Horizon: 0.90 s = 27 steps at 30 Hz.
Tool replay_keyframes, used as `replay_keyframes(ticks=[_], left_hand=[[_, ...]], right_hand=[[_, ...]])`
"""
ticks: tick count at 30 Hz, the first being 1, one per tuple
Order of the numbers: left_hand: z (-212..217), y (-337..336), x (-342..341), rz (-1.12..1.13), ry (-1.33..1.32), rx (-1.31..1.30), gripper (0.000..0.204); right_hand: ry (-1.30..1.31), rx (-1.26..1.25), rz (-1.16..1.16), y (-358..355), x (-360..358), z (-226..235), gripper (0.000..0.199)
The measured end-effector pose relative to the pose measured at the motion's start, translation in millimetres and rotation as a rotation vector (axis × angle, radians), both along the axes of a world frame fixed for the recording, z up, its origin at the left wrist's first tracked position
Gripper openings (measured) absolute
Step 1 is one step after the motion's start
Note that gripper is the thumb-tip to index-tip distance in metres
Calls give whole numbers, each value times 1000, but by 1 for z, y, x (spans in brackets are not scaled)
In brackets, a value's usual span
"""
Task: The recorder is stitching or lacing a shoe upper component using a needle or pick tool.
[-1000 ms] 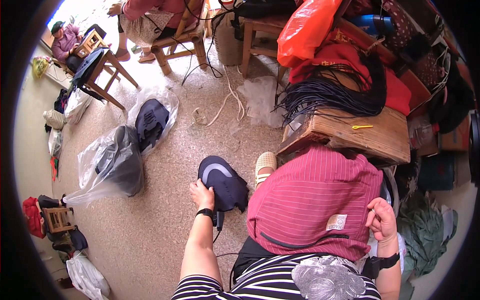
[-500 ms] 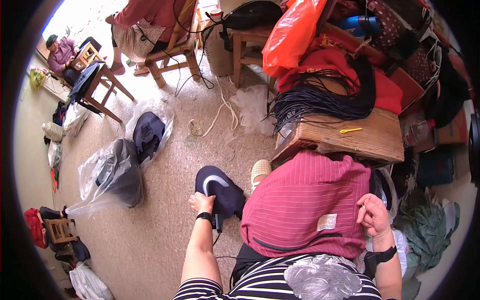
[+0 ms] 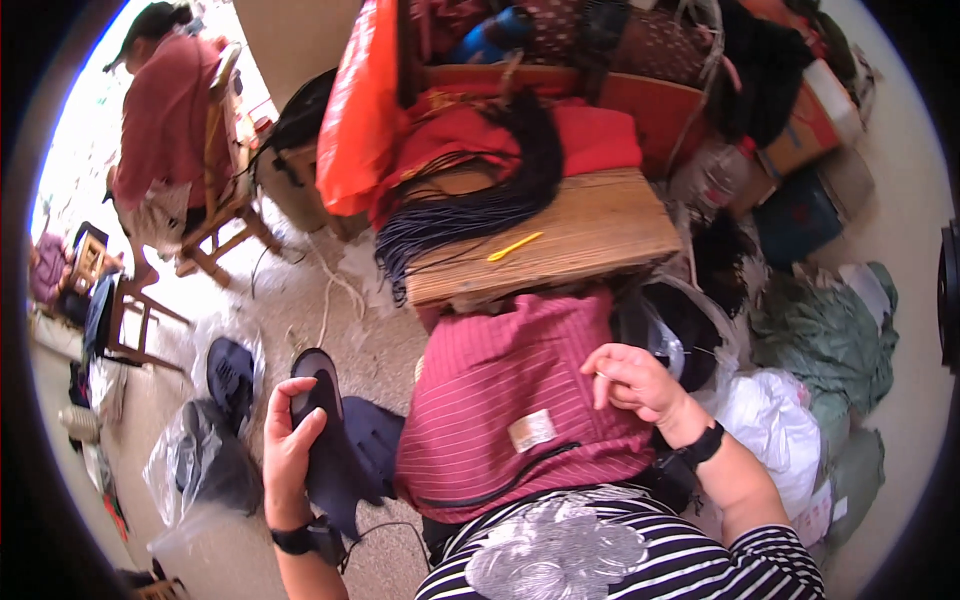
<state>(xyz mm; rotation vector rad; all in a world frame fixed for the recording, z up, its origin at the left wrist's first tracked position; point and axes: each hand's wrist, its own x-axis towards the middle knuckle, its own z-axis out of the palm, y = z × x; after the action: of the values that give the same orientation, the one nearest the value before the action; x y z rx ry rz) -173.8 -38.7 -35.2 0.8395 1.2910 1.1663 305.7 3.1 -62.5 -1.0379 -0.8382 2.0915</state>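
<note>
At the lower left, my left hand holds a navy shoe upper between thumb and fingers, off the edge of my lap. One rounded end of it points away from me. My right hand hovers over the right side of my lap, with curled fingers and the thumb close to the index finger; anything pinched there is too small to make out. A maroon striped cloth covers my lap. Beyond it, on a wooden bench, lie a bundle of dark cords and a small yellow hook-like tool.
Clear plastic bags with more navy pieces lie on the floor at left. A red plastic bag hangs beside the bench. White bags and green cloth are piled at right. Another person sits on a chair at far left.
My view has swung to the right. The left hand has lifted and turned the navy shoe upper, so its pale curved stripe no longer shows. My right hand has come in over my lap.
</note>
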Motion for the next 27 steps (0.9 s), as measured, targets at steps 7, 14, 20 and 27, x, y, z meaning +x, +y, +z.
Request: replay_keyframes(ticks=[7, 14, 20, 27], left_hand=[[81, 37, 157, -625, 289, 327, 63], [157, 39, 234, -931, 1007, 1438, 60], [104, 39, 225, -959, 1130, 1626, 36], [124, 17, 226, -877, 1235, 1716, 18]], right_hand=[[-25, 86, -33, -10, 1, -1, 45], [320, -37, -214, -12, 18, 3, 100], [159, 110, -117, -32, 61, -6, 87], [199, 151, -87, -57, 42, 23, 44]])
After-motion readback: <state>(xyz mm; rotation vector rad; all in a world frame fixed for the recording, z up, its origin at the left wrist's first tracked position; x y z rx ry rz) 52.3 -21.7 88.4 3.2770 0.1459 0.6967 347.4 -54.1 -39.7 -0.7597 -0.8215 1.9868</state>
